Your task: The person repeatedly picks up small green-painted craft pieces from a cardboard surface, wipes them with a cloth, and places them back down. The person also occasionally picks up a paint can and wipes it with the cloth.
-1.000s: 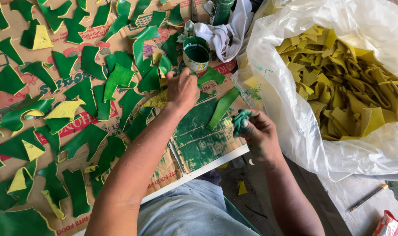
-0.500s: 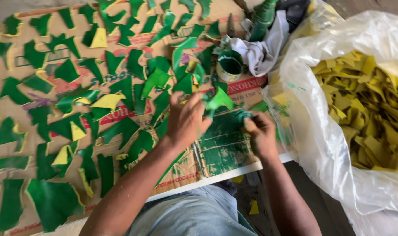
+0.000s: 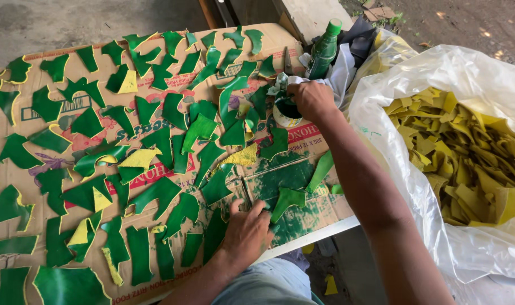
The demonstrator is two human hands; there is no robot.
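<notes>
My left hand [image 3: 249, 231] lies flat on the paint-stained cardboard sheet [image 3: 303, 220] at the near edge. Its fingertips touch a green-painted cut piece [image 3: 286, 200]. My right hand [image 3: 311, 99] reaches to the far side and hovers over a small paint cup [image 3: 281, 113], fingers curled down into it. They close on a green-stained rag that the hand mostly hides. Several green pieces with yellow edges [image 3: 139, 158] are spread across the cardboard to the left.
A green bottle [image 3: 324, 48] and a white cloth [image 3: 343, 68] stand just behind the cup. A big clear plastic bag [image 3: 404, 85] of yellow cut pieces [image 3: 466, 152] fills the right side. The board's near edge [image 3: 325, 231] overhangs the ground.
My right hand has moved from the near edge up to the paint cup. My left hand has pulled back from the middle of the board to the near edge.
</notes>
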